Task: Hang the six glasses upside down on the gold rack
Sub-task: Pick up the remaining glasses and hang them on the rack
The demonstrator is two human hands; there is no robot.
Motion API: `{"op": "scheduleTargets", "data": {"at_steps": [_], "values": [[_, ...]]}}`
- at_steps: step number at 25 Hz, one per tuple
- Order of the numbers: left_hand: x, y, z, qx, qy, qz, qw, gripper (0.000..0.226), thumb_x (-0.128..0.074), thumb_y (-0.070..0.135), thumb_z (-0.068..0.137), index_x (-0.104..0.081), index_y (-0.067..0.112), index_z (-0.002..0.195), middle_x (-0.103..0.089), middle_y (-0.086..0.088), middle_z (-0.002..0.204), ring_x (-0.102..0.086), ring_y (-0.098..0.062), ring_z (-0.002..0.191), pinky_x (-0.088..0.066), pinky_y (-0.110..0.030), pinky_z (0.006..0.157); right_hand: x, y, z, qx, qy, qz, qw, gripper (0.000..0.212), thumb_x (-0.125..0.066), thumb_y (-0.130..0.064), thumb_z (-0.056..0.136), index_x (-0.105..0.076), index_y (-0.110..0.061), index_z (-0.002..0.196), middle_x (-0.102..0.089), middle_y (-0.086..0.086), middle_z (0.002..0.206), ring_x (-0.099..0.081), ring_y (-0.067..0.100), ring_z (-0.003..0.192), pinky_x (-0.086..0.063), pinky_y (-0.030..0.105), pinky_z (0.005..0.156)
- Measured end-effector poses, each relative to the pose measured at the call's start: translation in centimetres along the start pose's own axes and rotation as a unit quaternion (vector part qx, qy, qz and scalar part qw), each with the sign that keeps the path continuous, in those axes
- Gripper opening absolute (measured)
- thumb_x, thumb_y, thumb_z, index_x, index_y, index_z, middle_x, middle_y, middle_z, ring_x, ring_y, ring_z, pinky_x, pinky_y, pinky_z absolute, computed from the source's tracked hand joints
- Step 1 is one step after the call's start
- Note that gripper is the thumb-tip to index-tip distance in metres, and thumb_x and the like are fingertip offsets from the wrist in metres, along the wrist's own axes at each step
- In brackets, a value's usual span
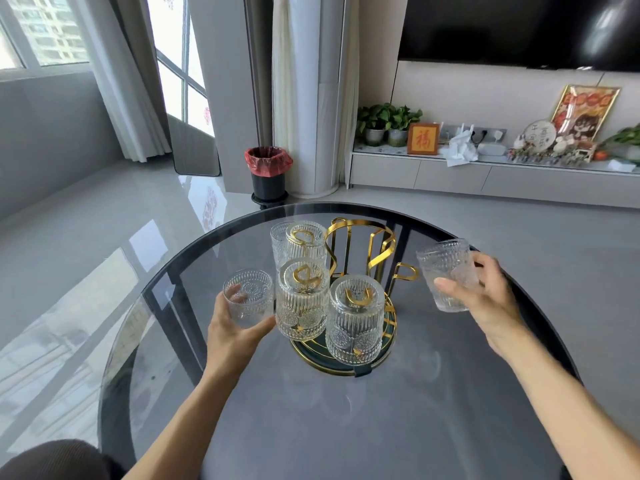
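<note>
Two bare arms reach out over the round glass table (242, 427). At 9 o'clock from the rack, the left hand (232, 336) is wrapped around a glass (248, 297) that stands mouth up, just beside the rack. At 3 o'clock, the right hand (485, 299) grips another glass (446, 271), tilted, off the table. Between them sits the gold rack (360, 251) on its round base. Three glasses (356, 320) hang upside down on its hooks. A fourth glass (278, 240) shows behind them at 11 o'clock.
</note>
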State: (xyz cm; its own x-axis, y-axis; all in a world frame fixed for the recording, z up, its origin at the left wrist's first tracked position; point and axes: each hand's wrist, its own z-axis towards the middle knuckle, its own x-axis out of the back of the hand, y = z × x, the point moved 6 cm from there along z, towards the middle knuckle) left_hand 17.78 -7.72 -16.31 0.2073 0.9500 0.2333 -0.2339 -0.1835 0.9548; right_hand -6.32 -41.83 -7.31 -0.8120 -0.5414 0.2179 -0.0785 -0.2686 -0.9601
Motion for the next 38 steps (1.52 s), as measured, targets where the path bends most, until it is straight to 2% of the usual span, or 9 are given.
{"op": "scheduleTargets", "data": {"at_steps": [5, 7, 9, 16, 22, 28, 32, 35, 38], "values": [[1.5, -0.4, -0.2, 0.029, -0.002, -0.127, 0.991, 0.069, -0.09, 0.041, 0.055, -0.059, 0.037, 0.116, -0.074, 0.002, 0.109, -0.072, -0.012, 0.1, -0.054, -0.028, 0.085, 3.8, -7.1, -1.7, 0.068, -0.012, -0.075, 0.995, 0.062, -0.083, -0.061, 0.047, -0.059, -0.039, 0.099, -0.063, -0.005, 0.115, -0.056, 0.005, 0.106, -0.046, 0.026, 0.08], [1.9, 0.1, -0.5, 0.023, -0.008, -0.149, 0.989, 0.056, -0.09, 0.039, 0.059, -0.063, 0.045, 0.107, -0.077, 0.011, 0.106, -0.073, -0.005, 0.098, -0.054, -0.016, 0.078, 3.6, -9.9, -2.3, 0.091, -0.048, -0.095, 0.99, 0.062, -0.082, -0.067, 0.046, -0.065, -0.037, 0.098, -0.066, -0.01, 0.107, -0.057, -0.008, 0.09, -0.046, 0.013, 0.07], [1.9, 0.4, -1.0, 0.019, -0.02, -0.152, 0.988, 0.054, -0.09, 0.041, 0.058, -0.064, 0.045, 0.105, -0.076, 0.02, 0.105, -0.072, 0.0, 0.096, -0.052, -0.008, 0.072, 2.5, -12.1, -2.8, 0.11, -0.075, -0.142, 0.981, 0.062, -0.081, -0.069, 0.044, -0.067, -0.038, 0.096, -0.067, -0.014, 0.093, -0.056, -0.009, 0.076, -0.044, 0.013, 0.061], [2.2, 0.1, -1.5, 0.03, -0.047, -0.164, 0.985, 0.059, -0.092, 0.041, 0.058, -0.065, 0.038, 0.11, -0.076, 0.01, 0.11, -0.074, -0.009, 0.099, -0.053, -0.029, 0.086, -2.8, -15.3, -4.1, 0.207, -0.112, -0.352, 0.906, 0.074, -0.086, -0.054, 0.051, -0.043, -0.035, 0.108, -0.05, -0.009, 0.111, -0.049, 0.013, 0.102, -0.036, 0.031, 0.078], [1.9, 0.1, -1.7, 0.031, -0.052, -0.157, 0.986, 0.065, -0.092, 0.046, 0.058, -0.064, 0.035, 0.115, -0.076, 0.009, 0.112, -0.073, -0.008, 0.1, -0.052, -0.026, 0.085, -5.3, -13.4, -4.7, 0.246, -0.138, -0.381, 0.881, 0.058, -0.083, -0.051, 0.057, -0.037, -0.035, 0.088, -0.053, -0.014, 0.093, -0.053, 0.018, 0.086, -0.04, 0.034, 0.066], [2.2, 1.3, -1.5, 0.035, -0.029, -0.171, 0.984, 0.059, -0.093, 0.04, 0.06, -0.067, 0.025, 0.11, -0.078, 0.014, 0.099, -0.074, -0.005, 0.091, -0.054, -0.013, 0.07, -6.4, -11.2, -5.0, 0.242, -0.188, -0.362, 0.881, 0.035, -0.066, -0.06, 0.068, -0.05, -0.034, 0.085, -0.058, -0.024, 0.092, -0.057, 0.013, 0.091, -0.046, 0.033, 0.073], [3.8, 7.8, -0.5, -0.016, 0.037, -0.211, 0.977, 0.049, -0.086, 0.035, 0.062, -0.064, 0.013, 0.1, -0.073, 0.014, 0.073, -0.068, 0.01, 0.068, -0.055, -0.017, 0.066, -6.7, -14.1, -5.5, 0.293, -0.112, -0.293, 0.903, 0.023, -0.065, -0.047, 0.079, -0.064, -0.028, 0.091, -0.063, -0.018, 0.101, -0.055, 0.015, 0.098, -0.044, 0.033, 0.08], [3.9, 15.2, 0.5, -0.076, 0.001, -0.307, 0.949, 0.056, -0.091, 0.028, 0.064, -0.064, 0.018, 0.113, -0.078, 0.007, 0.098, -0.073, -0.007, 0.094, -0.055, -0.02, 0.082, -8.5, -17.8, -6.9, 0.334, -0.074, -0.19, 0.92, 0.031, -0.064, -0.048, 0.08, -0.061, -0.031, 0.106, -0.063, -0.019, 0.104, -0.057, 0.005, 0.099, -0.045, 0.024, 0.082], [1.7, 21.7, 0.3, -0.101, -0.089, -0.342, 0.93, 0.049, -0.086, 0.029, 0.065, -0.069, 0.032, 0.111, -0.077, -0.004, 0.111, -0.072, -0.021, 0.106, -0.056, -0.029, 0.088, -12.4, -20.0, -7.9, 0.306, -0.161, -0.142, 0.927, 0.066, -0.071, -0.055, 0.073, -0.041, -0.045, 0.131, -0.052, -0.025, 0.13, -0.052, -0.004, 0.113, -0.04, 0.008, 0.087]]}}
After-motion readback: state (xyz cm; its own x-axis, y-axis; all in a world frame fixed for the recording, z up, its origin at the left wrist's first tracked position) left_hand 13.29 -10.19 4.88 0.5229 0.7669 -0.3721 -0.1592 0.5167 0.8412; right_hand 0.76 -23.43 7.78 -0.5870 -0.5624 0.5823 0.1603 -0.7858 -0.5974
